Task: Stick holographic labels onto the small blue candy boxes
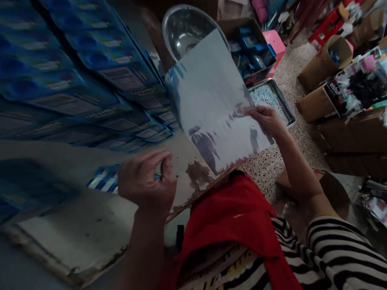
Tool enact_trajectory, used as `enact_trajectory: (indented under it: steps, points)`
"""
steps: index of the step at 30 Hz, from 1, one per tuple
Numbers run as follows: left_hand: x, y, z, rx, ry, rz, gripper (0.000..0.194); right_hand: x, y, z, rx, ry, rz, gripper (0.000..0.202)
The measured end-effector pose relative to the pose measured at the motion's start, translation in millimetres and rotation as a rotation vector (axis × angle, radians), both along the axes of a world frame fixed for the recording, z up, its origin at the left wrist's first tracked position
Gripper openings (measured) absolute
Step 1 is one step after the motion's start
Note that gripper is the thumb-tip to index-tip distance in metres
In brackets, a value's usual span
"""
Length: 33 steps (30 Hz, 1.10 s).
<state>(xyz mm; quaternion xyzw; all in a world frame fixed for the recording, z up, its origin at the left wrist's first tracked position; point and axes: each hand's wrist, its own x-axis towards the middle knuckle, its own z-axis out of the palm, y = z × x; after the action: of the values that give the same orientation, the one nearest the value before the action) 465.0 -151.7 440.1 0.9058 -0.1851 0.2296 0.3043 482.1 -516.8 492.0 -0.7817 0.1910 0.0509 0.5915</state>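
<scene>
My right hand [267, 119] pinches the right side of a large, glossy, silvery-white sheet [211, 88]. Dark and reddish reflections show on the sheet's lower part; whether it is a single sheet or a flat bag I cannot tell. Over the worn pale tabletop [178, 153], my left hand [149, 179] is raised and slightly blurred, thumb and fingertips brought together. Anything between those fingertips is too small to make out. Behind the left hand lies a blue-and-white striped piece [104, 178], partly covered by it.
Stacked blue printed boxes [90, 76] fill the left. Beyond the sheet stand a steel bowl [172, 30] and a carton [261, 34] of blue packets. A metal tray [292, 114] holds small pale pieces. Brown cartons [347, 133] line the right; someone's arm [160, 42] shows at the back.
</scene>
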Motion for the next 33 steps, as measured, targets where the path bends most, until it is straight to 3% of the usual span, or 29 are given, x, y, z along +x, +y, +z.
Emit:
enact_trajectory:
  steps: [4, 7, 11, 15, 18, 21, 24, 28, 33]
  points:
    - [14, -25, -0.4, -0.006, 0.063, -0.022, 0.029, -15, -16, -6.0, -0.021, -0.002, 0.081, 0.028]
    - [28, -55, 11.8, -0.014, 0.006, -0.034, 0.034, -25, -34, -11.5, -0.035, -0.016, 0.193, 0.031]
    - [58, -106, 23.6, -0.033, 0.165, -0.006, 0.060, -40, -54, -36.5, -0.011, 0.025, 0.311, 0.040]
    - [89, -133, 5.7, -0.076, 0.403, 0.024, 0.055, -52, -59, -78.6, 0.016, 0.119, 0.382, 0.044]
    - [99, -132, -7.5, -0.054, 0.546, 0.026, 0.044, -46, -46, -92.9, -0.096, 0.071, 0.412, 0.047]
    - [96, -129, -8.1, 0.022, 0.647, -0.014, 0.031, -13, -23, -83.7, -0.258, -0.229, 0.366, 0.065]
    - [91, -130, -4.7, 0.084, 0.654, -0.020, 0.026, 35, -1, -66.2, -0.353, -0.430, 0.483, 0.048]
    - [86, -130, -10.0, 0.095, 0.649, -0.057, 0.029, 79, 12, -54.1, -0.410, -0.353, 0.718, 0.024]
    - [75, -123, -28.5, 0.105, 0.565, -0.078, 0.026, 81, 11, -56.6, -0.315, -0.111, 0.764, 0.009]
